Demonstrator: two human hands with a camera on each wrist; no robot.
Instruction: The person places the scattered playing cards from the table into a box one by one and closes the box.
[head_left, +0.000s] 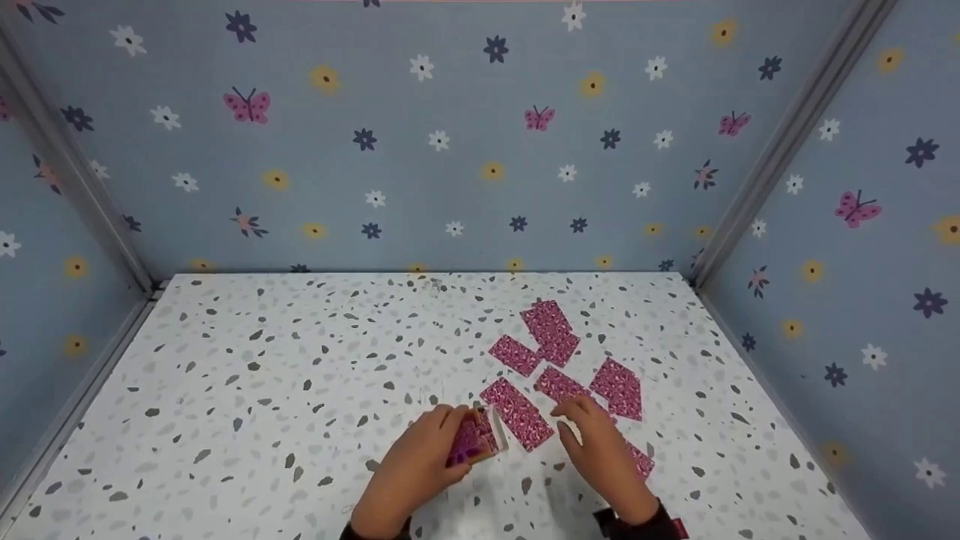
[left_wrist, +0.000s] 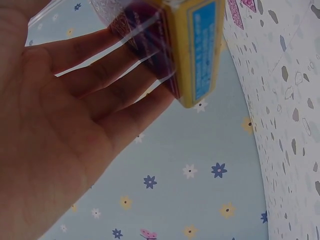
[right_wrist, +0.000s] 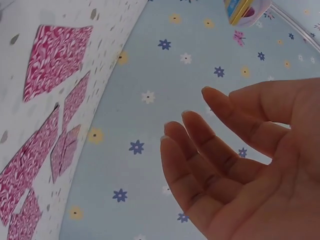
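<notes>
My left hand [head_left: 420, 457] holds a small card box [head_left: 475, 438] between fingers and thumb, low over the front middle of the table. In the left wrist view the box [left_wrist: 192, 55] shows a yellow side with a blue label and a dark purple face, and the fingers lie against that face. Clear, shiny film seems to cover part of it. My right hand [head_left: 596, 454] is held over the pink patterned cards, its fingers loosely bent and nothing between them. Just left of its fingertips lies one pink card [head_left: 517, 414]. Another card [head_left: 639, 459] is partly hidden beneath the hand.
Several more pink cards are spread toward the back right, some overlapping, such as a pair [head_left: 551, 330] farthest back and a card group [head_left: 619, 388] at the right. The speckled white table [head_left: 247, 420] is enclosed by flowered blue panels [head_left: 450, 112] at the back and sides.
</notes>
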